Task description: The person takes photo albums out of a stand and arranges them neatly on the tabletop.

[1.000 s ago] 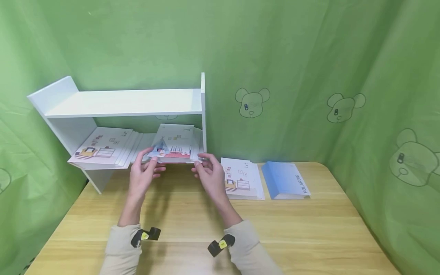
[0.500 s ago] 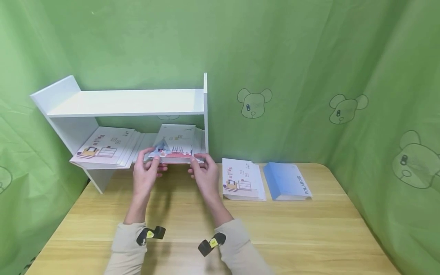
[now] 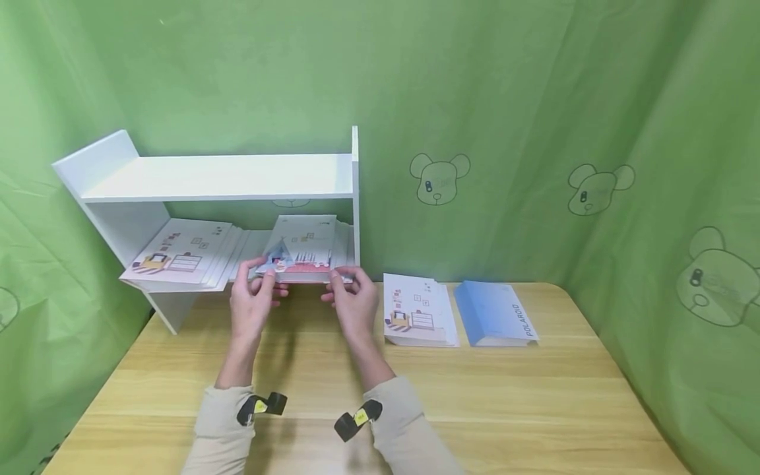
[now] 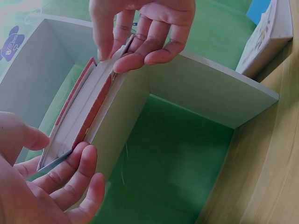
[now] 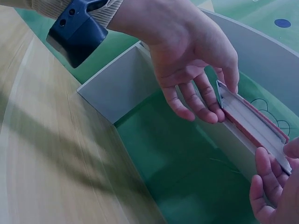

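A thick book (image 3: 301, 245) with a pale illustrated cover and red at its front edge lies flat on the lower board of the white shelf, near the right side panel. My left hand (image 3: 251, 302) grips its front left corner, thumb above and fingers below. At the front right corner, my right hand (image 3: 355, 302) pinches the book in the same way. The left wrist view shows the white page block (image 4: 79, 109) between red cover edges, with a hand at each end. From the right wrist view, the fingertips (image 5: 216, 115) sit at the near cover edge.
The white two-level shelf (image 3: 220, 177) stands on the wooden table (image 3: 505, 396) at the back left. Several pale books (image 3: 184, 254) lean over one another at its lower left. To its right lie a similar pale book (image 3: 417, 307) and a blue POLAROID book (image 3: 495, 313).
My right hand has shifted slightly left onto the book's front right corner, its forearm swinging inward. The left hand has moved a little right in view. The book stays on the lower board.
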A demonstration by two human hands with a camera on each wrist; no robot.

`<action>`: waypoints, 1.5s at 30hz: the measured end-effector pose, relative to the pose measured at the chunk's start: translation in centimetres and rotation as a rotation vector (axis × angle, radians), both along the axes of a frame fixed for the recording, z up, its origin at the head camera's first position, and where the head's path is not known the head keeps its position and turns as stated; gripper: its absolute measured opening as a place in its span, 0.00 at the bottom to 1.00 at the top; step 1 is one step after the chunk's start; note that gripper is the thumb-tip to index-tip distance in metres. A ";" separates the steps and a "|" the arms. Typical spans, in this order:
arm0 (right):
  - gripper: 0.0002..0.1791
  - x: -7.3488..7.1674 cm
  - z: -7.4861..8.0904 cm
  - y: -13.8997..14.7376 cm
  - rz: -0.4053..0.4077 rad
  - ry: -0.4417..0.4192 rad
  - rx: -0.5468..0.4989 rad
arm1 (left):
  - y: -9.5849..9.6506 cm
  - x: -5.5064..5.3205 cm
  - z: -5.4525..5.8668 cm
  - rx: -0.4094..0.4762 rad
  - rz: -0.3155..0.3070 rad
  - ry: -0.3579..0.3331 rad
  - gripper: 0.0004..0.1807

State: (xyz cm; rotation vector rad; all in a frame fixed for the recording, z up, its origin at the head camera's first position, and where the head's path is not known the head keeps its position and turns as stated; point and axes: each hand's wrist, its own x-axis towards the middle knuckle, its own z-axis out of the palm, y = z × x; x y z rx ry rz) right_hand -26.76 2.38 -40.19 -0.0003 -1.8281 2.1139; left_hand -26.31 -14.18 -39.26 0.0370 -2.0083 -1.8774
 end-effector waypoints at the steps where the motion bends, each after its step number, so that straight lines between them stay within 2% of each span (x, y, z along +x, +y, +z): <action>1: 0.09 0.0 -0.1 0.0 0.002 0.000 -0.004 | 0.0 0.1 0.0 -0.003 0.001 0.001 0.18; 11: 0.07 0.6 -0.3 0.6 0.025 -0.010 0.001 | 0.1 1.1 0.1 -0.019 -0.010 0.003 0.19; 19: 0.07 1.2 -0.3 0.9 0.042 -0.019 0.004 | 1.0 3.5 2.0 -0.039 -0.015 -0.001 0.19; 25: 0.08 1.7 -0.4 1.2 0.069 -0.023 -0.012 | 1.1 4.2 2.3 -0.036 -0.002 -0.018 0.18; 29: 0.08 1.8 -0.4 1.3 0.090 -0.019 -0.028 | 0.5 3.3 0.9 -0.040 -0.011 -0.020 0.18; 32: 0.08 1.6 -0.4 1.6 0.122 -0.025 -0.030 | 0.1 2.4 -0.2 -0.032 -0.040 -0.021 0.19; 36: 0.09 1.5 -0.3 1.8 0.145 -0.039 -0.015 | 0.0 2.1 -0.2 0.019 -0.080 -0.013 0.19; 42: 0.18 1.1 0.1 1.7 0.120 -0.040 -0.006 | -0.1 2.0 -0.2 0.059 -0.101 0.004 0.19; 45: 0.19 0.9 0.1 1.5 0.111 -0.056 -0.010 | -0.2 2.1 -0.3 0.075 -0.100 0.006 0.18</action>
